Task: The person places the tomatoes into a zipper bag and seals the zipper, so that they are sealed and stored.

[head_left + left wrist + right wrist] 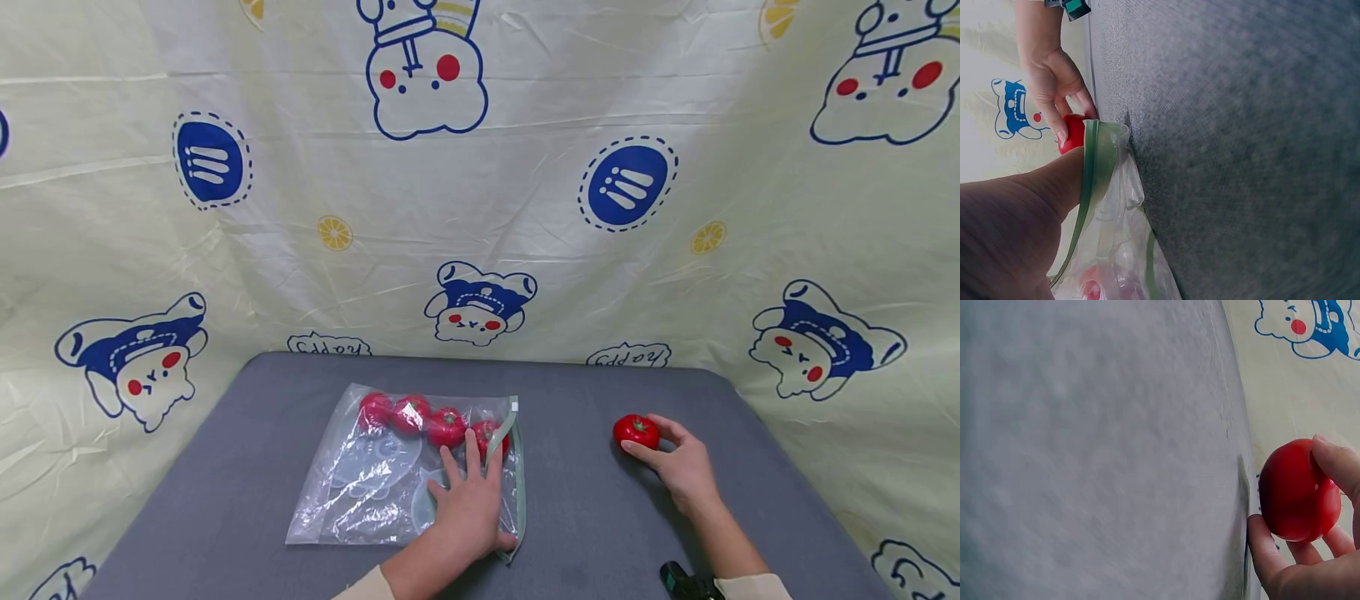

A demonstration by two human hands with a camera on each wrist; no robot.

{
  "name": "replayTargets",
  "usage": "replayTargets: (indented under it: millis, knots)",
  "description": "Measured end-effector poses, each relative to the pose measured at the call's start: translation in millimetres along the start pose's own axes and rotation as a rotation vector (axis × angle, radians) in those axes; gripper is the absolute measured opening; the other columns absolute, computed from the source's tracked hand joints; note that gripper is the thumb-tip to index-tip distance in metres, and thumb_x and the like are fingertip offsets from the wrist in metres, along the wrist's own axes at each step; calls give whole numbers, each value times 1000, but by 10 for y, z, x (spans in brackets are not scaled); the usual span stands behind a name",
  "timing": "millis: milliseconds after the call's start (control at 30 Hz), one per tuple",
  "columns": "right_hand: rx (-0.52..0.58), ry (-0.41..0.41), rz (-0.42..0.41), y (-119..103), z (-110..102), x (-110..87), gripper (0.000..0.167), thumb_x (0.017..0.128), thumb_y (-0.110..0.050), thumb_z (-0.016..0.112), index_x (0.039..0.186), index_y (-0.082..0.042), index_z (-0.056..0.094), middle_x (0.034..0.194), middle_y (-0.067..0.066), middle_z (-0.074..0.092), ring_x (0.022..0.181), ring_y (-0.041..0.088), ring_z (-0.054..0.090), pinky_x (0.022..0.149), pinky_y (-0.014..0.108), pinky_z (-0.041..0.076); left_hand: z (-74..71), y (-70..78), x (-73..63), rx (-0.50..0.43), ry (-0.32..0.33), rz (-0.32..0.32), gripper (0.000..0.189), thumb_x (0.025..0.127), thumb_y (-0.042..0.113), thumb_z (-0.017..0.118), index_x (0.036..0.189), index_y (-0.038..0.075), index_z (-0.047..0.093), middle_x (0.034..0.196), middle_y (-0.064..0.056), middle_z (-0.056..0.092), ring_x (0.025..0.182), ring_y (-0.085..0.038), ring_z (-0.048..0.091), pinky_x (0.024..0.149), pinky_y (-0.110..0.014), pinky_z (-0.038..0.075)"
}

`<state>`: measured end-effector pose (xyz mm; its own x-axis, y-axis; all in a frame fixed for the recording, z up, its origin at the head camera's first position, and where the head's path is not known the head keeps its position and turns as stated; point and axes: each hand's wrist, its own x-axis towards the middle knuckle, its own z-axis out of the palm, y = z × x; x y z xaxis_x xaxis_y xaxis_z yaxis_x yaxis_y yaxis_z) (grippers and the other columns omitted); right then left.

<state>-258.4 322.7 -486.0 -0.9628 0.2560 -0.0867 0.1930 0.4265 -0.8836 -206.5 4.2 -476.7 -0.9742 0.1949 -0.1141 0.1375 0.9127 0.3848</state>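
A clear zip bag with a green closure strip along its right edge lies on the table, several red tomatoes in a row along its far side. My left hand rests over the bag's right part with fingers spread and straight. Its thumb reaches the green strip, which stands raised in the left wrist view. Off to the right, my right hand holds another tomato between thumb and fingers. That tomato appears close beside the table surface in the right wrist view.
The grey table carries the bag, with a stretch of bare surface between it and the right hand. A pale curtain with printed cartoon figures hangs behind and around the table. A dark device sits at the right wrist.
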Motion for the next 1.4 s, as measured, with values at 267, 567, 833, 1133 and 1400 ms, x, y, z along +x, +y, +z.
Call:
replayTargets:
  millis: [267, 567, 833, 1133, 1400]
  knots:
    - [-12, -20, -13, -50, 107, -63, 87, 84, -37, 86, 154, -7, 43, 155, 22, 45, 145, 38, 33, 90, 23, 45, -11, 2, 9, -6, -11, -3, 119, 60, 46, 98, 157, 20, 35, 171, -20, 10, 149, -63, 14, 100, -86, 33]
    - [43, -80, 12, -112, 223, -171, 85, 83, -32, 87, 152, -7, 45, 153, 23, 46, 100, 21, 65, 77, 16, 53, -1, 8, 17, -6, -26, -23, 119, 59, 46, 98, 158, 22, 35, 171, -18, 10, 150, -62, 12, 100, -85, 32]
    - [85, -137, 3, -171, 341, -266, 82, 81, -27, 89, 150, -7, 48, 151, 23, 47, 109, 28, 62, 82, 21, 57, 9, -2, 23, -8, -25, -18, 119, 59, 46, 98, 158, 22, 35, 171, -18, 10, 150, -62, 12, 100, -86, 32]
    - [108, -167, -23, -217, 459, -327, 79, 82, -22, 88, 149, -7, 49, 147, 23, 50, 103, 24, 63, 80, 22, 58, -10, 7, 21, -1, -31, -25, 119, 59, 46, 98, 158, 22, 35, 171, -18, 10, 150, -62, 12, 101, -85, 32]
    - [103, -169, -15, -252, 553, -362, 76, 80, -24, 90, 145, -9, 53, 143, 20, 58, 111, 28, 64, 85, 27, 59, -14, 13, 27, -8, -38, -29, 120, 60, 44, 98, 159, 22, 34, 171, -18, 11, 151, -61, 12, 101, -85, 33]
